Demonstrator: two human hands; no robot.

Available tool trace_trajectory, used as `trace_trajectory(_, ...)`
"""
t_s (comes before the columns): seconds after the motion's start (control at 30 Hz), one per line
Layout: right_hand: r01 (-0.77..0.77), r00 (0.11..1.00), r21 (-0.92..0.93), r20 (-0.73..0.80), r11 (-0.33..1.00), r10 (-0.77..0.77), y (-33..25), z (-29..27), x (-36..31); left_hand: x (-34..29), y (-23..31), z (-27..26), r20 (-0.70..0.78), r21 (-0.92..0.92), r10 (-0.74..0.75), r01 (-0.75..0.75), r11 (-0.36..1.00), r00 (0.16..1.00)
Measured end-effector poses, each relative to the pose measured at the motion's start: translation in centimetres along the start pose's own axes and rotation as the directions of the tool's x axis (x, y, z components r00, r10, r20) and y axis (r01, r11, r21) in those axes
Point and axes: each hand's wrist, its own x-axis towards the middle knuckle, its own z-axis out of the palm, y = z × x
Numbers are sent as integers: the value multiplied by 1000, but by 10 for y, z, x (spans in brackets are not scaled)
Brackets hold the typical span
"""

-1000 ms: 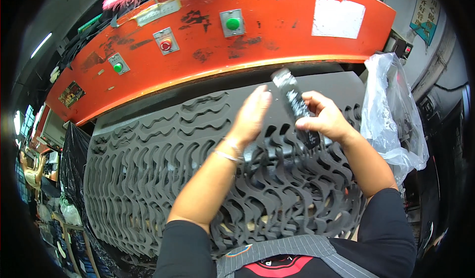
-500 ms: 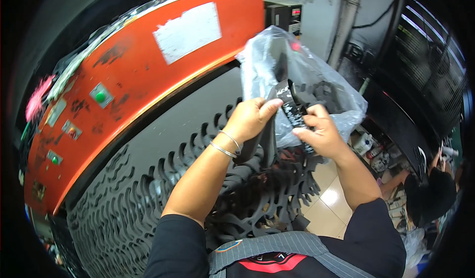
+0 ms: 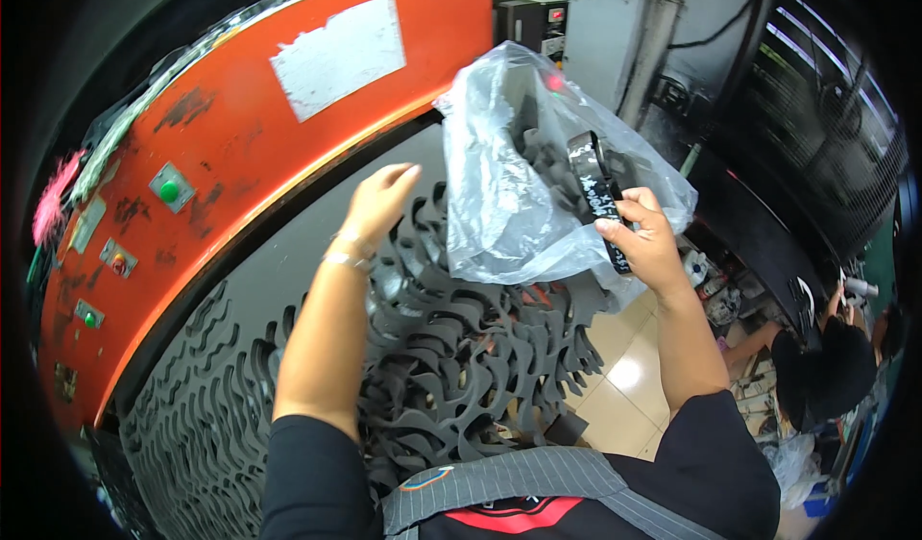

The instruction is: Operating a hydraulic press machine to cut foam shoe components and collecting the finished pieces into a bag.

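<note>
My right hand is closed round a narrow, black, looped cutting die with white marks on its side. It holds the die upright in front of the mouth of a clear plastic bag. Inside the bag lie several dark grey foam pieces, partly blurred by the plastic. Left of the bag, my left hand hovers with loosely stretched fingers and nothing visible in it. Below it spreads a grey foam sheet cut into rows of wavy pieces, with many curved cut pieces heaped nearer to me.
An orange machine beam with green buttons runs along the far left side of the foam. Tiled floor shows on the right. Further right, another person in dark clothes is beside cluttered goods. A grey pillar stands behind the bag.
My left hand has let go of the dark foam by the bag and moved left, over the sheet. My right hand keeps the die, now held apart from the left hand.
</note>
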Motion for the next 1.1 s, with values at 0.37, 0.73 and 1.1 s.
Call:
trace_trajectory(0.37,648,559,186,544,739,-627,-104,256,57,-251,-194,-220,-375,774,90,258,578,923)
trace_trajectory(0.73,776,373,9,800,631,-470,-116,462,50,-219,-209,-204,-633,601,148,362,712,760)
trace_trajectory(1.1,390,792,-177,565,904,-231,-40,443,55,-219,-202,-203,-592,618,39,422,663,805)
